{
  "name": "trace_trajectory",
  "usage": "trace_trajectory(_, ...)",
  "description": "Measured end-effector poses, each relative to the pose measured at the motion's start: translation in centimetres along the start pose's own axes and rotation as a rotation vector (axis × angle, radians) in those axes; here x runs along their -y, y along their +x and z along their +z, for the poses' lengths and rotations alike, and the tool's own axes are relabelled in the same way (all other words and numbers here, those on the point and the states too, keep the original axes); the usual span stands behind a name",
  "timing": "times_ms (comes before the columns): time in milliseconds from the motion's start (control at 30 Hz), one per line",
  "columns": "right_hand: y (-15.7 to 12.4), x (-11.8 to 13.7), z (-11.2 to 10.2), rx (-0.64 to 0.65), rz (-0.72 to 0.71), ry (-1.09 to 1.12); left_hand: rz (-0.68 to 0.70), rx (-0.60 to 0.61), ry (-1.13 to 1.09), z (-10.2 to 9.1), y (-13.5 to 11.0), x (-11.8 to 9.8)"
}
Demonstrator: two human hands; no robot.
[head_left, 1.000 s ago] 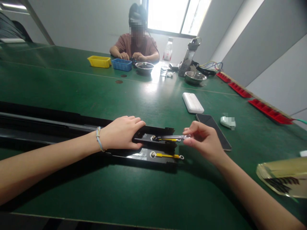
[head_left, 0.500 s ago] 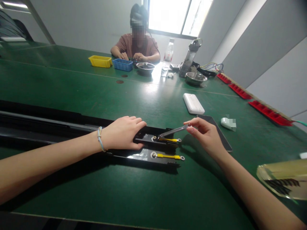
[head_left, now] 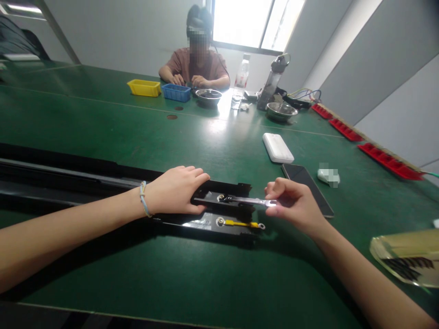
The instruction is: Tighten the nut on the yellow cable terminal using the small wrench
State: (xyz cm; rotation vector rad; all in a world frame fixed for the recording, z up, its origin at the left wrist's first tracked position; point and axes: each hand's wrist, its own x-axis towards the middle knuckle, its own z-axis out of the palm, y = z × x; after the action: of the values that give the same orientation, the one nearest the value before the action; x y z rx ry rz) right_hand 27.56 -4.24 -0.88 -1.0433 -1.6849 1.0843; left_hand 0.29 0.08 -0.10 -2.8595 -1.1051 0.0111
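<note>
My left hand [head_left: 178,191] presses down on two long black metal profiles [head_left: 85,186] lying side by side, its fingers and thumb hooked over their edges near the right end. In my right hand [head_left: 291,197] a silver wrench [head_left: 248,200] is pinched between thumb and fingers, its open jaw toward me. The wrench's far end sits at a nut [head_left: 221,197] in the upper profile. A yellow wire lead [head_left: 242,223] with ring terminals is fixed by a second nut [head_left: 220,221] in the lower profile. The upper lead is hidden by the wrench.
A black phone [head_left: 308,185], a white power bank [head_left: 278,148] and a white mouse-like object [head_left: 327,176] lie beyond my right hand. At right is a yellowish clear bag [head_left: 404,246]. Across the green table sits a person behind yellow [head_left: 144,88] and blue bins [head_left: 176,92].
My right hand has swung the wrench's near end down toward me, so it now lies along the upper profile and covers the upper yellow lead. My left hand stays in place.
</note>
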Motion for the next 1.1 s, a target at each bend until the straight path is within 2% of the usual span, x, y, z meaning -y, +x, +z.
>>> trace_trajectory(200,0.1,0.3,0.0,-0.054,0.002,-0.043,0.002,-0.001,0.005,0.0,0.0,0.0)
trace_trajectory(400,1.0,-0.1,-1.2,-0.11,0.109,-0.071,0.006,0.004,0.018,-0.1,0.1,0.0)
trace_trajectory(600,1.6,-1.0,-1.3,-0.199,0.162,-0.104,0.0,0.013,0.006,-0.2,0.0,-0.1)
trace_trajectory(900,1.1,-0.7,-1.7,-0.046,0.133,-0.012,0.001,0.006,0.012,-0.1,0.0,-0.1)
trace_trajectory(1100,0.8,-0.4,-1.3,-0.01,0.047,-0.013,-0.004,0.008,0.012,-0.1,0.1,-0.1)
